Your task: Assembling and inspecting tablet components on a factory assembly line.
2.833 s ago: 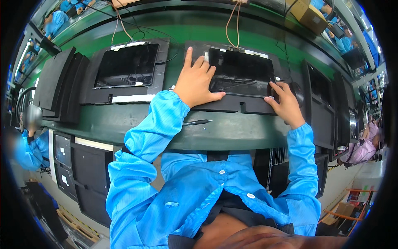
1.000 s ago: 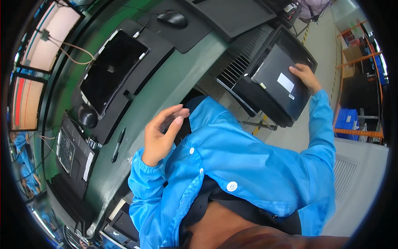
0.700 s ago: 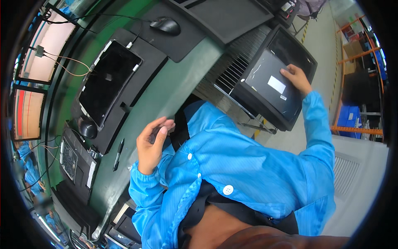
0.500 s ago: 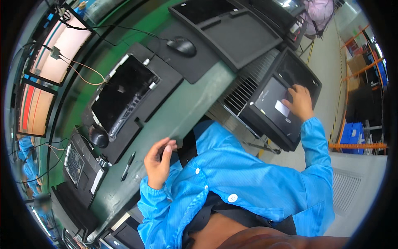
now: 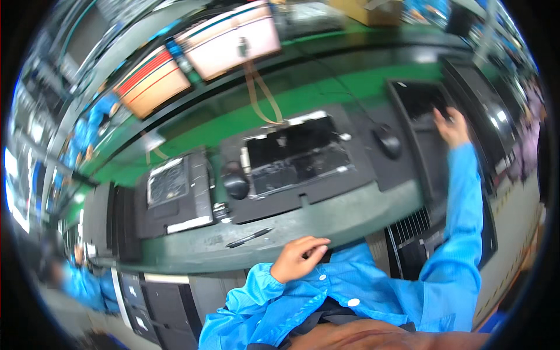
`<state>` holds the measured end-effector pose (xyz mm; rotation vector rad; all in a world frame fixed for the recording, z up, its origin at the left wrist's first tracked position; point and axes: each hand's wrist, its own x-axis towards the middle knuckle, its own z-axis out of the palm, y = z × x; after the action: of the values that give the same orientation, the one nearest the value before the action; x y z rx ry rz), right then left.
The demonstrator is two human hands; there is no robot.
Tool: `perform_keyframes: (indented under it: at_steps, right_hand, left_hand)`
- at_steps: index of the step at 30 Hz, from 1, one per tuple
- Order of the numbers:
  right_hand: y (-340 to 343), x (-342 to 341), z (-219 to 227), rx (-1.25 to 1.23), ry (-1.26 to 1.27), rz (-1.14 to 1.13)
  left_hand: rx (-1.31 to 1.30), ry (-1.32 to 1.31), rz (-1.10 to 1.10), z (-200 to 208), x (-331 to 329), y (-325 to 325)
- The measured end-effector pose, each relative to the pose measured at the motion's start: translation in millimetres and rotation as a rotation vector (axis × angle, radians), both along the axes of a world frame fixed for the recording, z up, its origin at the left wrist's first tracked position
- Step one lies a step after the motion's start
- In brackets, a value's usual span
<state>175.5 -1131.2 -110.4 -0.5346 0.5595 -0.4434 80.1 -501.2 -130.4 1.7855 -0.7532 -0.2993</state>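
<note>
My right hand (image 5: 452,127) reaches over a black tray (image 5: 430,166) at the bench's right end, fingers bent and apart, with nothing seen in them. Next to those fingers, a dark glossy panel (image 5: 415,99) lies in the tray's far part. My left hand (image 5: 298,259) hovers at the bench's front edge, loosely curled and empty, with a gap between thumb and fingers. Beyond it a black display panel (image 5: 297,153) with white tabs along its edges rests on a dark foam mat (image 5: 363,166). A black pen (image 5: 249,237) lies left of my left hand.
Black mice (image 5: 387,141) flank the display panel. Further left, another mat holds a smaller panel (image 5: 167,182), beside stacked black boards (image 5: 98,219). Lit monitors (image 5: 230,41) stand behind. A wire rack (image 5: 408,230) is below the right end. A person in blue (image 5: 84,286) is at far left.
The view has swung so the bench now runs across it. My right hand has left the lower tray with the white label and is over the tray on the bench. My left hand's fingers curl more.
</note>
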Motion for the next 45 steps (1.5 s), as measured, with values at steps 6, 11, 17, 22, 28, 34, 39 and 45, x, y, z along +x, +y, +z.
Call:
perform_keyframes:
  at_steps: [6,11,17,22,28,34,39,45]
  right_hand:
    - [-70.4,25.3,-40.6,0.09,0.147,-0.039]
    - [-70.5,53.2,-33.5,-0.21,0.298,0.041]
    - [-4.1,32.9,35.0,-1.099,0.316,-0.495]
    - [166.7,-57.0,119.3,-1.493,-0.141,-0.438]
    - [365.1,-55.1,86.5,-1.189,-0.008,0.461]
    - [535.4,56.3,81.6,-1.849,-0.657,0.723]
    - [575.8,107.2,34.1,-2.278,-0.653,0.548]
    - [598.3,111.6,45.0,-2.212,-0.691,0.537]
  left_hand:
    - [-0.068,0.063,0.002,4.7,3.2,-3.0]
    - [-0.041,0.106,-0.048,3.0,5.9,-1.8]
    - [-0.161,0.198,-0.05,24.4,6.7,14.0]
    - [-0.41,0.119,0.125,44.5,19.4,43.0]
    - [-0.799,0.698,-0.108,50.8,31.9,55.2]
    - [-0.967,0.611,0.544,39.2,-20.3,144.5]
    - [-1.119,0.373,0.906,17.5,-21.2,207.9]
    - [-1.243,0.356,0.978,-2.7,-1.2,257.4]
